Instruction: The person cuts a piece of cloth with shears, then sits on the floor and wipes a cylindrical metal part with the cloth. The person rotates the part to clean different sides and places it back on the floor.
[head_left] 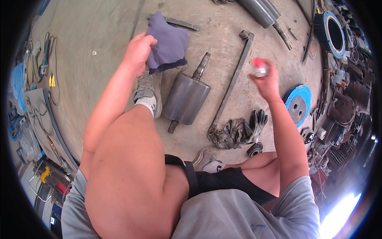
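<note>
- The left hand (138, 52) is closed around a bunched blue-grey cloth (168, 43), held up over the concrete floor (99, 32); the loose part of the cloth spreads away from the fist toward the right and upper side of the view, with a darker edge hanging at the bottom.
- The right hand (267, 79) is curled around a small clear container with a red cap (259, 67); the cap end points up and to the left in the view, and the fingers wrap its body. What is in it cannot be told.
- Between the two hands, on the floor, lies a grey metal roller (186, 97) with a shaft stub at each end; its long axis runs from lower left to upper right, the longer, threaded-looking shaft pointing toward the upper right.
- The person's grey shoe and white sock (146, 93) sit just to the left of the roller, under the cloth.
- A long flat metal bar (232, 81) lies to the right of the roller, roughly parallel to it.
- At the bar's lower end lie a heap of dirty rags (227, 135) and a pair of dark work gloves (256, 121), with a small dark wheel-like part (254, 149) just below.
- A blue round flange (298, 103) lies beside the right forearm; a larger blue ring (332, 34) stands farther off at upper right among cluttered metal parts.
- Another grey cylinder (260, 12) lies at the top edge.
- Cables and hand tools (41, 59) lie well apart at the left.
</note>
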Demonstrator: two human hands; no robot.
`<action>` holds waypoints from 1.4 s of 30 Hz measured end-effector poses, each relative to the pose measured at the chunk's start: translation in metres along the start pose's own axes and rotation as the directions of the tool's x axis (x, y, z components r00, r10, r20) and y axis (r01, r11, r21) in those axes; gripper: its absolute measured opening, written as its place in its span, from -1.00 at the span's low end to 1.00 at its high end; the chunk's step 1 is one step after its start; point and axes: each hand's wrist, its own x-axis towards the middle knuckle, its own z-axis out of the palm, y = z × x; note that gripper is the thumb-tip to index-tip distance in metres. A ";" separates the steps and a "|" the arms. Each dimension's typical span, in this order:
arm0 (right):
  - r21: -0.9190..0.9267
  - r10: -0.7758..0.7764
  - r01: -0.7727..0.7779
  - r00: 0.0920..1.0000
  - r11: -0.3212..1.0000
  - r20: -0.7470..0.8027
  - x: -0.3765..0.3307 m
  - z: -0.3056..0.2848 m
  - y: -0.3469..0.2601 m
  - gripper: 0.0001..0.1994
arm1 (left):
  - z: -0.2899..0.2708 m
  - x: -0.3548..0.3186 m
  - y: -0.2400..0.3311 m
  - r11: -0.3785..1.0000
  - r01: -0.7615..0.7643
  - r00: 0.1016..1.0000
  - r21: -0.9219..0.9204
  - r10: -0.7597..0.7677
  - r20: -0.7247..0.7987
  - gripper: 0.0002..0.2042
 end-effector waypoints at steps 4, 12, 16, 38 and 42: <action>0.336 0.392 -0.257 0.810 0.906 -0.436 0.001 -0.016 0.059 -0.07 | 0.000 -0.002 0.017 0.995 -0.086 0.994 -0.050 0.083 -0.065 -0.67; 0.312 0.544 -0.446 0.700 0.839 -0.462 -0.048 0.017 0.086 0.11 | 0.012 -0.006 0.013 0.978 0.056 0.994 0.199 -0.072 0.076 -0.68; 0.487 0.615 -0.415 0.689 0.768 -0.383 -0.059 0.015 0.084 0.17 | 0.017 -0.004 0.011 0.982 0.041 0.997 0.186 -0.053 0.056 -0.67; 0.354 0.483 -0.552 0.833 0.755 0.270 -0.022 -0.019 -0.110 -0.56 | 0.074 -0.018 0.015 0.872 -0.129 0.952 0.472 -0.024 0.305 -0.61; 0.409 0.234 -0.287 0.956 0.866 0.175 -0.025 0.013 -0.129 -0.56 | 0.045 -0.015 0.031 0.940 -0.051 0.989 0.338 0.000 0.149 -0.68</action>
